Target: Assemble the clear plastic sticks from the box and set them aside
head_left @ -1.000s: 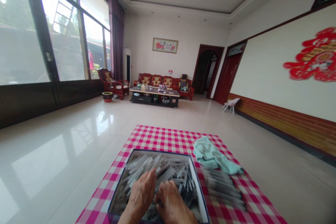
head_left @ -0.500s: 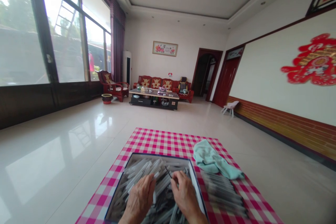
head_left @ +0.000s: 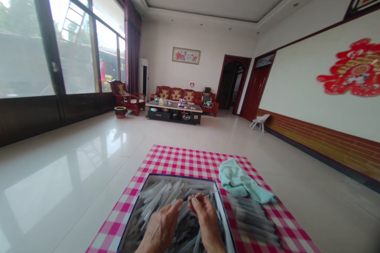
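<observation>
A shallow box (head_left: 218,201) with a blue rim holds a heap of clear plastic tubes (head_left: 162,199) and darker thin pieces. Above the heap, my right hand (head_left: 206,217) pinches a thin dark rod (head_left: 204,195), which points off to the right. My left hand (head_left: 163,221) is closed beside it, thumb and fingertips pressed together; what they grip is too small and blurred to make out. The fingertips of both hands are close to each other. Right of the box lies a blurred row of similar clear and dark tubes (head_left: 252,219).
A pink and white checked cloth (head_left: 184,158) covers the table. A mint green towel (head_left: 240,180) lies crumpled at its right side, touching the row of tubes. Farther off stand a low table (head_left: 175,104), red wooden seats and a small stool (head_left: 260,121).
The rod in my right hand has swung from pointing up and left to lying nearly level towards the right. My left hand has shifted slightly right, closer to my right hand.
</observation>
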A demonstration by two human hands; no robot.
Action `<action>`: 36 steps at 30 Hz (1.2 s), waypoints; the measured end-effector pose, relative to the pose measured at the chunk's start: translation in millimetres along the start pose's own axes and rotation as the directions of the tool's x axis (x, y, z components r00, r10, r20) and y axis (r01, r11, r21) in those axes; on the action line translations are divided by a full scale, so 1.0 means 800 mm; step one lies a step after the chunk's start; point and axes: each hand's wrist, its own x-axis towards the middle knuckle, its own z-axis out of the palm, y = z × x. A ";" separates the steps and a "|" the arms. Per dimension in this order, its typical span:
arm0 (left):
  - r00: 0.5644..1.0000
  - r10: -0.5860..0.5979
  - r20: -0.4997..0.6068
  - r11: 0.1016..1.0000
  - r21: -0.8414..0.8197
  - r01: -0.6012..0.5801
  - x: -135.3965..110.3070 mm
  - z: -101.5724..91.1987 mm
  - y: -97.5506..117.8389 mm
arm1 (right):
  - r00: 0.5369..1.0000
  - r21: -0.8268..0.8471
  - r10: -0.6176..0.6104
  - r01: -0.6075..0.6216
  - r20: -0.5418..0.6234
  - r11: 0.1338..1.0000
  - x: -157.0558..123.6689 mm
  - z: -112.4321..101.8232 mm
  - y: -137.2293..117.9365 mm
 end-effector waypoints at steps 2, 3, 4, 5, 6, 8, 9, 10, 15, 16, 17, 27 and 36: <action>1.000 -0.006 0.018 1.000 -0.009 0.006 0.000 -0.002 0.002 | 1.000 -0.017 0.001 -0.001 0.006 1.000 -0.001 0.001 -0.002; 1.000 -0.008 0.024 1.000 -0.013 0.008 0.000 -0.003 0.003 | 1.000 -0.029 0.000 0.000 0.008 1.000 -0.002 0.001 -0.003; 1.000 -0.009 0.027 1.000 -0.016 0.009 0.000 -0.004 0.004 | 1.000 -0.040 -0.002 0.002 0.011 0.999 -0.002 0.001 -0.003; 1.000 -0.010 0.027 1.000 -0.020 0.010 -0.001 -0.004 0.004 | 1.000 -0.051 -0.006 0.006 0.017 0.999 -0.003 0.001 -0.004; 1.000 -0.010 0.028 1.000 -0.022 0.011 -0.001 -0.004 0.004 | 1.000 -0.063 -0.010 0.012 0.026 0.998 -0.004 0.001 -0.004; 1.000 -0.003 0.027 1.000 -0.024 0.004 -0.002 -0.004 0.005 | 0.998 -0.091 -0.022 0.028 0.060 0.995 -0.007 0.002 -0.005; 1.000 0.004 0.025 1.000 -0.024 -0.004 -0.002 -0.004 0.005 | 0.996 -0.114 -0.029 0.039 0.082 0.993 -0.008 0.002 -0.006; 1.000 0.016 0.022 1.000 -0.024 -0.015 -0.002 -0.005 0.006 | 0.994 -0.145 -0.035 0.050 0.107 0.988 -0.009 0.003 -0.006; 0.999 0.040 0.030 0.997 -0.063 -0.038 0.003 -0.011 0.013 | 0.973 -0.272 0.036 0.027 0.226 0.962 -0.017 0.007 -0.008; 0.999 0.023 0.045 0.996 -0.082 -0.019 0.004 -0.012 0.013 | 0.969 -0.270 0.060 0.007 0.240 0.963 -0.018 0.007 -0.009; 0.999 0.007 0.048 0.995 -0.099 -0.002 0.005 -0.013 0.013 | 0.965 -0.259 0.075 -0.008 0.250 0.966 -0.019 0.007 -0.009; 0.991 -0.079 -0.106 0.994 -0.089 0.070 0.001 -0.012 0.002 | 0.996 -0.185 -0.090 0.090 0.008 0.979 -0.005 -0.008 -0.007; 0.999 -0.016 0.049 0.999 -0.043 0.018 0.004 -0.013 0.010 | 0.969 -0.380 -0.141 0.211 0.203 0.900 -0.013 0.005 -0.009</action>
